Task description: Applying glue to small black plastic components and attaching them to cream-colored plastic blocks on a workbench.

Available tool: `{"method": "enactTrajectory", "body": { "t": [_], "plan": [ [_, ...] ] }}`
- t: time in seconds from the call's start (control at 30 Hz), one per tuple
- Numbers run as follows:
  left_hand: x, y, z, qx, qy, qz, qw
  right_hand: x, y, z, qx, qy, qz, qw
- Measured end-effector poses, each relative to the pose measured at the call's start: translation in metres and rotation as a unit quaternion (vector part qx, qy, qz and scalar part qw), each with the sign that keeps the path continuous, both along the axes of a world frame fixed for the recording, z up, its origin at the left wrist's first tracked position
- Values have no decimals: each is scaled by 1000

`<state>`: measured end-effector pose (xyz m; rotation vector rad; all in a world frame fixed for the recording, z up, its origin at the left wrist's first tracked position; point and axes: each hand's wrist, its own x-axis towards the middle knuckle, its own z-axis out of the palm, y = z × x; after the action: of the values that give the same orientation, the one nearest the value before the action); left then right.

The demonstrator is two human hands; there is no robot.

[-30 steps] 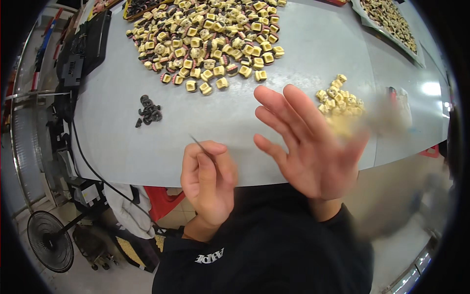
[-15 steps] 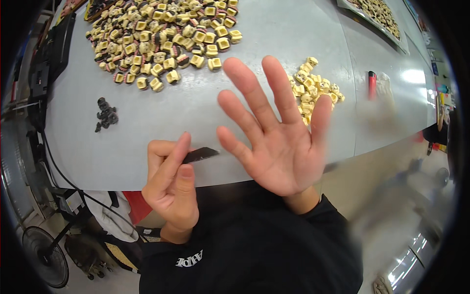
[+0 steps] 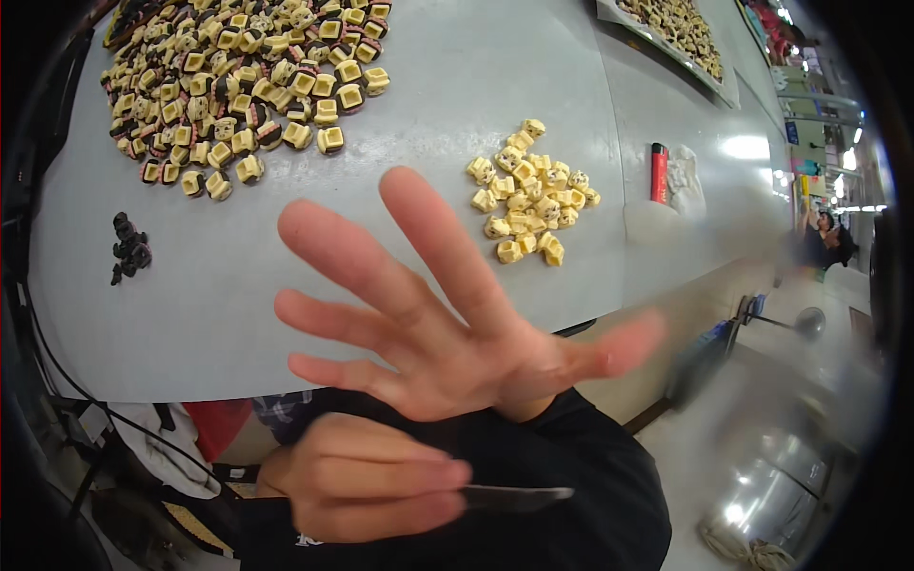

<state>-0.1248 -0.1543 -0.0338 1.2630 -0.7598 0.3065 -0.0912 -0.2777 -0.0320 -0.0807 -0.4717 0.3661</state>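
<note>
Low in front of my body, my left hand [image 3: 371,476] is closed, pinching a thin, flat dark blade [image 3: 519,497] between thumb and fingers. Its tip points right, and the end inside the fingers is hidden. Above it, my right hand [image 3: 457,352] is raised with the palm up and the fingers spread wide, holding nothing. The thumb is blurred. Just beyond the right hand, on the grey table [image 3: 228,305], lies a small pile of cream-coloured moulded pieces [image 3: 533,195], some with dark specks.
A large heap of cream, black and pink pieces [image 3: 238,90] covers the far left. Small black scraps [image 3: 130,249] lie at the left. A red lighter [image 3: 659,173] rests beside crumpled white tissue [image 3: 685,183]. A filled tray [image 3: 666,48] sits far right. Another person [image 3: 826,238] is in the background.
My left hand has turned and dropped toward my body with the blade. My right hand has moved left and lower, tilting, still spread. The view has shifted to the right.
</note>
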Motion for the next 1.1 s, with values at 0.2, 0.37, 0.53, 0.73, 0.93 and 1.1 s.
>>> {"method": "enactTrajectory", "body": {
  "t": [0.2, 0.37, 0.53, 0.73, 0.93, 1.1],
  "plan": [
    [-6, -21, 13, -9, 164, -198, 966, -3, 8, 1, -73, -13, -90, 993],
    [-15, -43, 23, -217, 382, -172, 882, -9, 25, -9, -147, 36, -132, 980],
    [-16, -37, 21, -192, 386, -139, 891, -2, 16, -11, -161, -20, -204, 965],
    [-10, -37, 16, -199, 342, -59, 916, -12, 33, 17, -229, 210, -301, 901],
    [-1, -30, 13, -59, 244, -66, 966, -13, 26, 10, -220, 156, -278, 922],
    [-3, -21, 8, 46, 133, -13, 990, -13, 19, 2, -208, 103, -253, 939]
  ]
}}
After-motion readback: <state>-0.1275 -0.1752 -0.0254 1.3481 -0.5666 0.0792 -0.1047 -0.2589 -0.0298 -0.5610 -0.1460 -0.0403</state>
